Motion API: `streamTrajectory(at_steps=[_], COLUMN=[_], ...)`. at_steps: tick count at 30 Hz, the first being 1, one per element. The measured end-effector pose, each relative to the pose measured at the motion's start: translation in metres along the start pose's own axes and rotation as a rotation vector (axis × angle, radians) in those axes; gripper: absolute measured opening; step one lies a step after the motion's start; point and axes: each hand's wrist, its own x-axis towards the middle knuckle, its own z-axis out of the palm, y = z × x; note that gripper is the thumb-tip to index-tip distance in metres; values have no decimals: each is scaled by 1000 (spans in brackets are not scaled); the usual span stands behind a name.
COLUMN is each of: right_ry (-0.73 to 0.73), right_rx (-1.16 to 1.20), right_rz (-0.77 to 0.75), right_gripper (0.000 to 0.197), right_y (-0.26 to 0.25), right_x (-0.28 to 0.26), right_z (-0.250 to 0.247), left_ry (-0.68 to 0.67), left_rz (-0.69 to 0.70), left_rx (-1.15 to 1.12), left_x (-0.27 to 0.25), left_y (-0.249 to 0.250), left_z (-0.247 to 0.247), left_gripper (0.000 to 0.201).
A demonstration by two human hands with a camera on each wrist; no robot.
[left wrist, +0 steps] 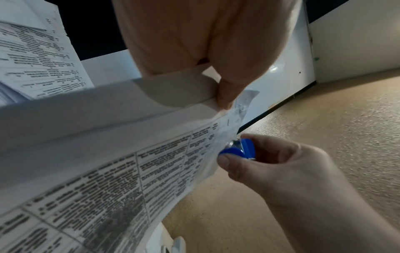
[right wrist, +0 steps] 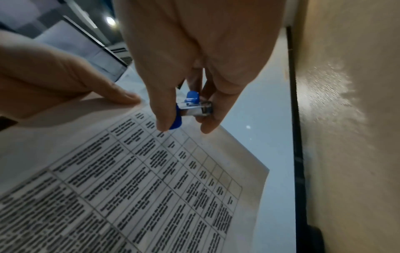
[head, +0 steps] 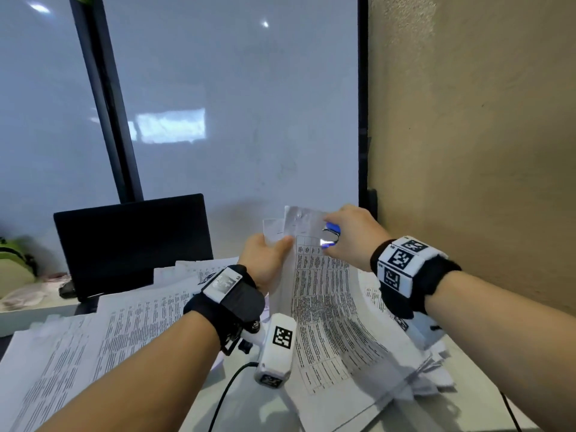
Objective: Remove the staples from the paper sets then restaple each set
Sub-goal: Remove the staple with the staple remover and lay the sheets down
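Note:
A printed paper set [head: 324, 294] with a table on its top sheet is lifted off the desk, its top edge raised toward the window. My left hand [head: 265, 254] grips that set near the top left corner, thumb on the front sheet [left wrist: 225, 101]. My right hand [head: 346, 235] pinches a small blue and metal staple remover [head: 331, 235] between thumb and fingers at the top edge of the paper set [right wrist: 151, 171]. The staple remover [right wrist: 190, 109] sits just off the sheet's upper corner; the same staple remover [left wrist: 238, 149] touches the paper's edge. No staple is discernible.
Several loose printed sheets [head: 93, 344] cover the desk [head: 243, 400] on the left and a messy stack [head: 427, 369] lies to the right. A dark laptop [head: 131, 241] stands at the back left. A beige wall [head: 483, 151] closes the right side. A black cable [head: 224, 397] runs over the desk front.

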Motion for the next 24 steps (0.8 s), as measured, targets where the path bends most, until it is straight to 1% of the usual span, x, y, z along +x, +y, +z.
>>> streamTrajectory(at_steps=[1,3,5,6,9,13,16,19,24], right_ry=[11,35,44,48,86,92,105,116,157], right_rx=[-23,-44,-77,-100,-137,-213,-258,-249,-140], right_rz=[-33,-58,-75,-79,-116,-163,-187,-181,-150], right_gripper=[26,26,35,35,27,35,27,23,27], right_y=[-8,-19,-28,-32,-42,-53,-55,-54,-49], right_x=[-1,-5,-11,-13,-18,-22,-25,-28,-34], right_z=[-3,-7,-10,-11,-17,-25,-27,-26,-23], left_ry=[-10,-46,-58,-55,-71,-55,-51,-60,-35], left_rz=[10,27,35,35,42,51,61,69,50], left_rx=[-21,-79,-97,-88,-56,-2,6,7,-27], left_x=[-4,-13,-22,-26,-37,-44,-48,-54,-55], left_y=[4,10,16,19,27,36,40,44,44], left_z=[-1,-1,-2,-3,-4,-4,-4,-1,5], left_gripper=[15,16,17,17,16,15,15,14,14])
